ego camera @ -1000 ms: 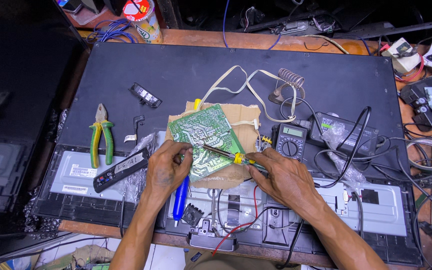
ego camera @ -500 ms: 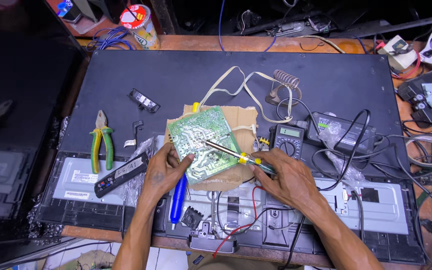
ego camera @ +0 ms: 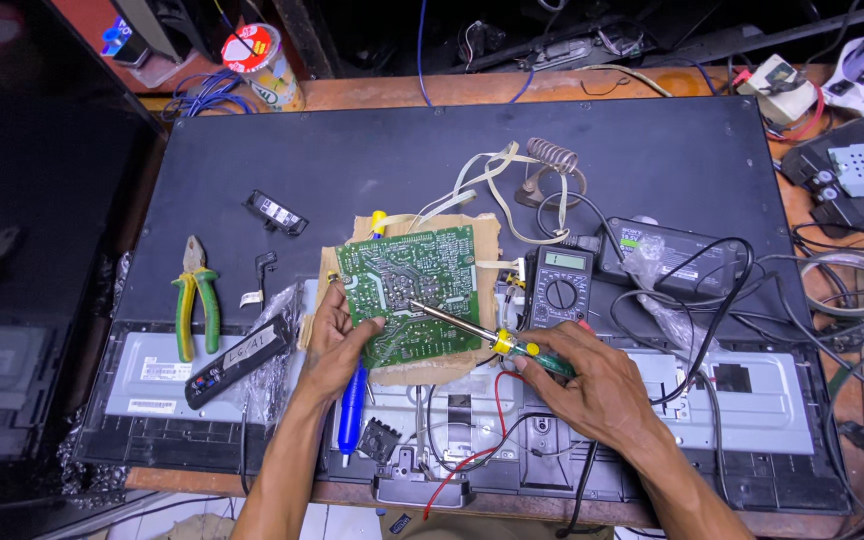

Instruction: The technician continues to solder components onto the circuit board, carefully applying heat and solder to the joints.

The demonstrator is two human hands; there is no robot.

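A green circuit board (ego camera: 410, 290) lies solder side up on a piece of brown cardboard (ego camera: 487, 236), on the back of a flat black television panel (ego camera: 652, 170). My left hand (ego camera: 335, 340) grips the board's lower left edge, thumb on top. My right hand (ego camera: 582, 380) holds a soldering iron (ego camera: 472, 331) with a yellow and green handle. Its metal tip touches the middle of the board.
A digital multimeter (ego camera: 561, 288) sits right of the board, a black power adapter (ego camera: 667, 252) and tangled cables beyond it. Green-handled pliers (ego camera: 195, 300) and a black remote (ego camera: 237, 348) lie left. A blue pen-like tool (ego camera: 352, 408) lies below my left hand. A coiled iron stand (ego camera: 550, 160) is behind.
The circuit board has been turned a little, its left edge now squarer to me. The iron's tip has shifted on the board; both hands stay in place.
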